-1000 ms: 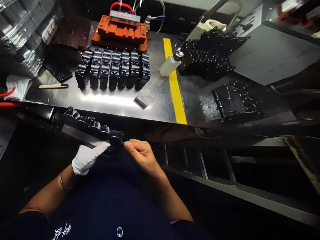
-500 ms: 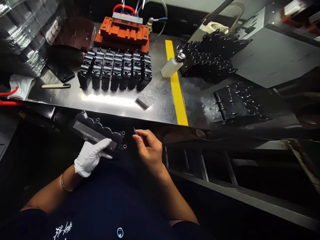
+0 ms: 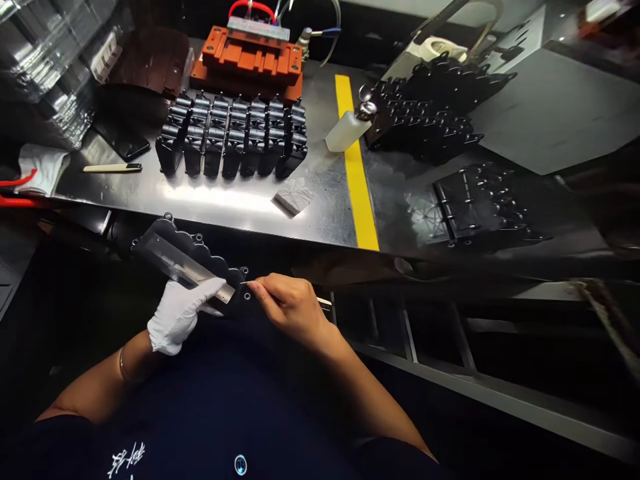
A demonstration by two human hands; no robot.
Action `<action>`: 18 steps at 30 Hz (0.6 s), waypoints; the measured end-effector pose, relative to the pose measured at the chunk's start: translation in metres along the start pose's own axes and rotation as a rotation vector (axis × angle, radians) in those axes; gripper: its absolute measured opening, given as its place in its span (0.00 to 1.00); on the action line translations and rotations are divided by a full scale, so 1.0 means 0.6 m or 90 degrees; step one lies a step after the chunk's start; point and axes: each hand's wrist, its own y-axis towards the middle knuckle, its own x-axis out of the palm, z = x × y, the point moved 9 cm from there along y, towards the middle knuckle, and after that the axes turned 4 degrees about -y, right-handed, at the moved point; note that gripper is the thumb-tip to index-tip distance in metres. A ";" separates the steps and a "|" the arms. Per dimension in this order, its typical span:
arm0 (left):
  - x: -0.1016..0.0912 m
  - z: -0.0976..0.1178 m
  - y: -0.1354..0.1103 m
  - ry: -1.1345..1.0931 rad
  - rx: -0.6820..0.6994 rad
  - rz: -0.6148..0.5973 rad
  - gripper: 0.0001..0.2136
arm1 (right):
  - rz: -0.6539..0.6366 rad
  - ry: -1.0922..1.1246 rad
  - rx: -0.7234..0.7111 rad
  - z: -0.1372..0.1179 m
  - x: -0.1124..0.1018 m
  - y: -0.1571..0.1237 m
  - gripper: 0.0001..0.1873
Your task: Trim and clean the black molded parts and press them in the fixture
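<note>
Now R hand [image 3: 290, 300] (w/ tool [image 3: 325, 303]) nearer blk part [image 3: 200, 252].

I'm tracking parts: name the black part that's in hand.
The black part in the gloved left hand, a flat grey strip along it; the others stand lined up or stacked on the bench.

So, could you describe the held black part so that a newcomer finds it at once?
Start at the metal table; in front of it, the white-gloved left grip holds the black part. Unlike the row of black parts on the table, it shows a long smooth strip.
</note>
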 end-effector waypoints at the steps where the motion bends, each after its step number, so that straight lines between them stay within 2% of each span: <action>1: 0.003 -0.001 0.000 0.015 -0.018 -0.016 0.14 | -0.076 0.017 -0.031 -0.004 0.007 -0.001 0.18; 3: 0.011 -0.003 0.002 0.023 -0.063 -0.062 0.13 | -0.246 0.059 -0.112 -0.017 0.020 -0.012 0.18; 4: 0.016 -0.002 0.002 0.014 -0.079 -0.087 0.14 | -0.308 0.075 -0.146 -0.023 0.022 -0.019 0.18; 5: 0.021 -0.001 0.003 0.001 -0.091 -0.110 0.14 | -0.334 0.077 -0.165 -0.026 0.018 -0.023 0.18; 6: 0.026 0.001 0.003 -0.009 -0.100 -0.133 0.15 | -0.323 0.063 -0.170 -0.025 0.011 -0.022 0.18; 9: 0.039 -0.003 0.002 0.005 -0.133 -0.193 0.15 | -0.209 -0.026 -0.165 -0.022 -0.014 -0.009 0.18; 11: 0.041 -0.011 0.001 0.021 -0.157 -0.204 0.14 | -0.171 -0.075 -0.176 -0.025 -0.015 -0.005 0.19; 18: 0.039 -0.016 0.003 0.004 -0.153 -0.172 0.15 | -0.177 -0.132 -0.187 -0.025 -0.004 -0.001 0.22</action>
